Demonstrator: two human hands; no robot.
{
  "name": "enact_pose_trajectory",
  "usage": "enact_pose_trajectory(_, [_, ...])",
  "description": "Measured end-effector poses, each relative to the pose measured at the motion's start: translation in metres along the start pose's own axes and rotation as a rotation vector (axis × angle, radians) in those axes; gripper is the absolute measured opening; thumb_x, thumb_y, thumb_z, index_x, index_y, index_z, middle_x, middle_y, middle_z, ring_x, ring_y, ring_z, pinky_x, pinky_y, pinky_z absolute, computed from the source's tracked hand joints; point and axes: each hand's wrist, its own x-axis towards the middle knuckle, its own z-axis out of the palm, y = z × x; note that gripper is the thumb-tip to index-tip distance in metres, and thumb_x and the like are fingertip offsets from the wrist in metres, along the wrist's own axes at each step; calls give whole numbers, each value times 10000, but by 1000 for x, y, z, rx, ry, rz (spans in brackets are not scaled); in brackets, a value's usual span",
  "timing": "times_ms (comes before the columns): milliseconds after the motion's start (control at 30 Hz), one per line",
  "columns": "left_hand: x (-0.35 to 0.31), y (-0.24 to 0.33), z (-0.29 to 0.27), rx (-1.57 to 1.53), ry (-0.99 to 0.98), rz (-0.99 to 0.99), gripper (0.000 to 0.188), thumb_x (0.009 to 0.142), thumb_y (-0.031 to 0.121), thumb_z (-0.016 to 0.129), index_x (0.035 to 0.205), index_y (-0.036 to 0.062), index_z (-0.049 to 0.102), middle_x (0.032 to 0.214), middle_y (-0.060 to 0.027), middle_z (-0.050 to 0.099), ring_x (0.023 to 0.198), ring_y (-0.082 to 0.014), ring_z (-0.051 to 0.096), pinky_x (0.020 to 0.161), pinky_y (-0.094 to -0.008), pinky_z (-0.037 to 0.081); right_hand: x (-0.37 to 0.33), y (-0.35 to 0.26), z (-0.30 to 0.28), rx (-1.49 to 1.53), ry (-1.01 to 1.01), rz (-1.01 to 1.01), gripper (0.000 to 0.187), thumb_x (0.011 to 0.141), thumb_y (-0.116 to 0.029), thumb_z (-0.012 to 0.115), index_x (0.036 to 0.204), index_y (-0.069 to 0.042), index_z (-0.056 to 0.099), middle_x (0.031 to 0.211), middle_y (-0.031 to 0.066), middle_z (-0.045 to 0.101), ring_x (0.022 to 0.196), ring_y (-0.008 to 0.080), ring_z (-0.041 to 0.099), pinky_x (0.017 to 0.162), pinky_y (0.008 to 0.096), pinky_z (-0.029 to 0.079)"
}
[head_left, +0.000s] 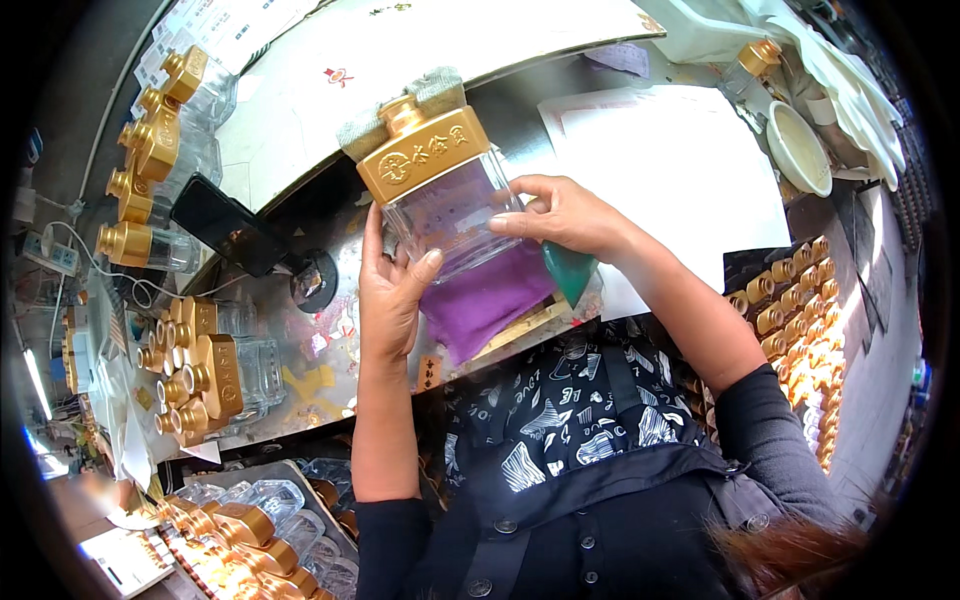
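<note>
Head view — left grip [392, 295] and right grip [562, 212] pinch a gold-topped bottle [438, 195] — purple cloth [485, 305] beneath

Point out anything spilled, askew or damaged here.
The worktop looks untidy: yellow patches and reddish smears mar its surface left of the left hand. The held bottle shows no visible damage.

Head-worn left fisheye: looks down, near, onto fingers [514, 223].
</note>
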Motion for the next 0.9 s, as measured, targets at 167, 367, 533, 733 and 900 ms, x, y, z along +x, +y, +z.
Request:
enact_pose_trajectory(167, [1, 0, -2, 22, -6, 4, 925, 754, -47, 696, 1493, 41, 148, 1427, -159, 357, 1310, -260, 399, 1064, -357, 369, 0, 5, 1, 16, 36, -26, 495, 837, -319, 724, 1198, -10, 586, 653, -48, 529, 613, 26, 440, 552, 202, 321])
enact_pose_trajectory(367, [-3, 8, -12, -42, -14, -31, 716, 844, 15, 510, 1486, 24, 192, 1459, -155, 342, 1291, -275, 429, 1093, -358, 337, -11, 12, -14, 388, 70, 86, 492, 946, -464, 518, 1176, -38, 603, 574, -32, 487, 529, 43, 466, 512, 189, 389])
enact_pose_trajectory(533, [-1, 7, -24, -171, -25, 7, 561, 918, 82, 401, 1455, 1, 263, 1468, -144, 331, 1298, -266, 421, 1103, -375, 346, -19, 14, -14, 363, 162, 62, 520, 944, -499, 504, 1145, -35, 623, 558, -29, 502, 500, 39, 447, 523, 194, 403])
enact_pose_trajectory(733, [12, 8, -4, 17, 58, 16, 583, 966, 243, 511, 1433, -23, 286, 1310, -153, 492, 1188, -231, 516, 1012, -342, 410, -6, 14, 8, -13, 207, -165, 528, 872, -485, 630, 1099, -9, 639, 694, -7, 624, 601, 67, 521, 629, 200, 434])
enact_pose_trajectory(900, [16, 6, 1, 199, 33, 51, 692, 861, 134, 690, 1417, -48, 319, 1279, -151, 522, 1111, -205, 563, 947, -320, 465, 1, 12, 18, -56, 212, -96, 499, 839, -406, 702, 1106, 9, 628, 682, 0, 614, 621, 49, 514, 609, 207, 411])
